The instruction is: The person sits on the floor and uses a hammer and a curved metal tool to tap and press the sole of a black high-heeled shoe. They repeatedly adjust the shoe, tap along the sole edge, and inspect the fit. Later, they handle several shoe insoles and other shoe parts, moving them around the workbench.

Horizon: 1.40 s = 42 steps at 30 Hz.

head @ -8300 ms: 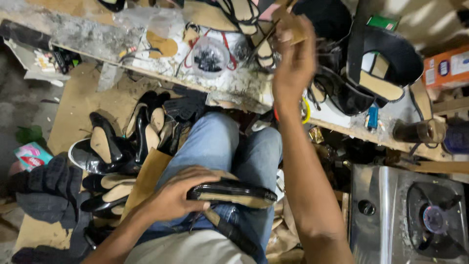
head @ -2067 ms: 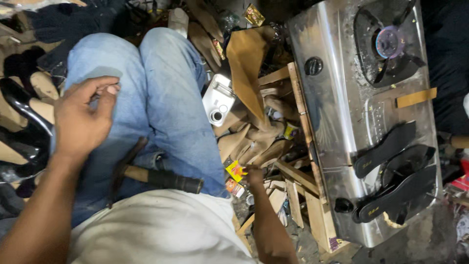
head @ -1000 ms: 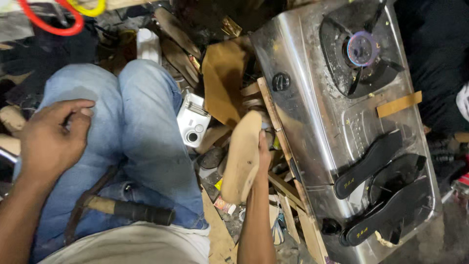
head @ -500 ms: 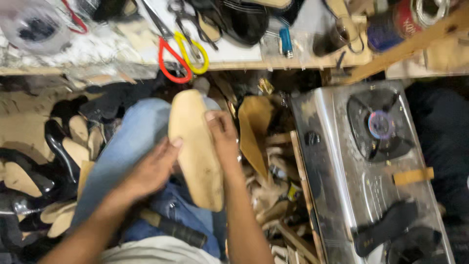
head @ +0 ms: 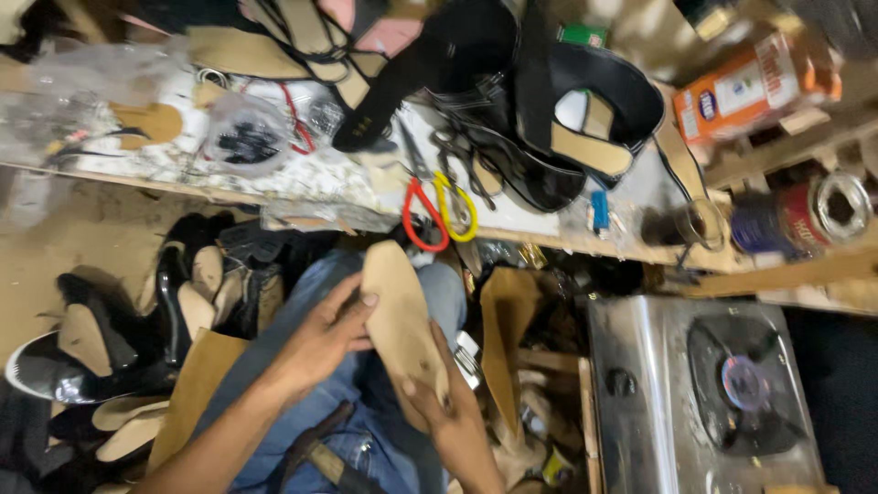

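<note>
Nearest the camera, a dark-handled tool (head: 315, 453) lay across the person's lap in blue jeans (head: 302, 366). Just above it, both hands held a tan shoe insole (head: 400, 320) over the knees. The right hand (head: 444, 416) gripped the insole's near end from below, its fingers (head: 409, 389) clamped on the edge, while the left hand (head: 320, 334) pressed against the insole's left side, thumb (head: 361, 300) on its face and the other fingers curled shut around the rim. To the left of the insole, a heap of black shoes with tan linings (head: 174, 311) lay on the floor beside a brown cardboard piece (head: 197, 380). To the right of the insole stood another tan cut sole piece (head: 510, 338), and farther right a steel gas stove (head: 704, 402) with a lit burner (head: 745, 382). Beyond the insole ran the cluttered work surface (head: 302, 178), where scissors with a red handle loop and a yellow one (head: 439, 206) lay just past the insole's far tip. Farther back on that surface sat a clear bag of small dark parts (head: 245, 137) to the left, black strapped sandals (head: 549, 110) in the middle, and an orange box (head: 754, 82) and a tin can (head: 814, 215) to the right.
</note>
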### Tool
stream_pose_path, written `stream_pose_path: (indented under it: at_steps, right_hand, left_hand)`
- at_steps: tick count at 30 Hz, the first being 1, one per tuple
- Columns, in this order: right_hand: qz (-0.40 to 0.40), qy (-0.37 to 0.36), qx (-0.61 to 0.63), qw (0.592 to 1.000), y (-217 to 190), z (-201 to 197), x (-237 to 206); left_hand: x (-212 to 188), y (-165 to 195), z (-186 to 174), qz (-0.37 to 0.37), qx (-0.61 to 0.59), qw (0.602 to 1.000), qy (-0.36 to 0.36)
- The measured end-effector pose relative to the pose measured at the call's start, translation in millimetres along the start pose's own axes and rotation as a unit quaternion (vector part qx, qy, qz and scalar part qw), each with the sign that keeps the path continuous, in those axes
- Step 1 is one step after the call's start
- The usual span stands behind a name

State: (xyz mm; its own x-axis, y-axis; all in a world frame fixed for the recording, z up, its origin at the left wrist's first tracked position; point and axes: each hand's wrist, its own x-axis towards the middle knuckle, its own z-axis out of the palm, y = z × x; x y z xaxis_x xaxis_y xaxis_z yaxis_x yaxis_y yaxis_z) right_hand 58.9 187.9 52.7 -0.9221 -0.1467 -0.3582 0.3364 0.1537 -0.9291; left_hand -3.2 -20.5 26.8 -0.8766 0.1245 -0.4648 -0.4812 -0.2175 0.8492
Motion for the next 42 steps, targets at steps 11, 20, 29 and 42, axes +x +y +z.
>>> stream_pose_path:
  at_steps: [11,20,29,42]
  right_hand:
    - [-0.025,0.006,-0.284,0.958,157.3,-37.3,87.6]
    - [-0.009,-0.029,-0.414,0.910,149.6,-6.1,101.7]
    - [0.004,0.006,-0.431,0.902,176.0,-15.2,69.7]
    - [-0.062,0.080,-0.488,0.867,112.3,3.7,38.8]
  left_hand:
    - [-0.1,47.2,-119.5,0.135,-0.024,0.976,0.170]
    - [-21.2,81.8,-205.5,0.281,0.021,0.911,0.300]
    - [2.1,143.5,-173.2,0.320,0.119,0.911,0.229]
    - [186.2,246.7,-113.8,0.468,0.604,0.620,0.179]
